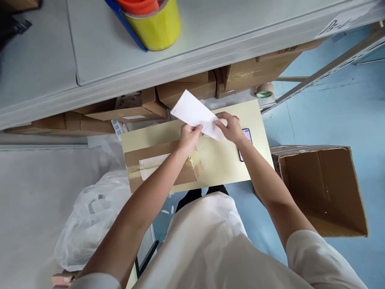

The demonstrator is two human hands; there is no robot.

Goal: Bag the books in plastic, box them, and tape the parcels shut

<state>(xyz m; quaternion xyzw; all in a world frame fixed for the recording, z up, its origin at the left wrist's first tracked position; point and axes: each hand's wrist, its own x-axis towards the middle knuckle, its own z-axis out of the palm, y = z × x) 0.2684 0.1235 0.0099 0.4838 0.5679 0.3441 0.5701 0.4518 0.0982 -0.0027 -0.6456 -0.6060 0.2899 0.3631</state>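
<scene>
Above a cream tabletop (222, 164), both hands grip a white sheet of paper (192, 108). My left hand (190, 138) pinches its lower edge between thumb and fingers. On the other side, my right hand (230, 127) is closed on the sheet's right end. A crease or fold line seems to cross the paper between the hands. Beneath my left forearm lies a flat cardboard box (180, 172) with clear tape and a white label (147, 166), partly hidden by the arm. Close to my right wrist, a phone (247, 136) rests on the table.
An open cardboard box (325, 188) stands at the right. A plastic bag (96, 212) sits at the left. A grey shelf (210, 36) overhangs the table's far side, bearing a yellow container (162, 28). Below it are cardboard boxes (186, 90) and a tape roll (264, 90).
</scene>
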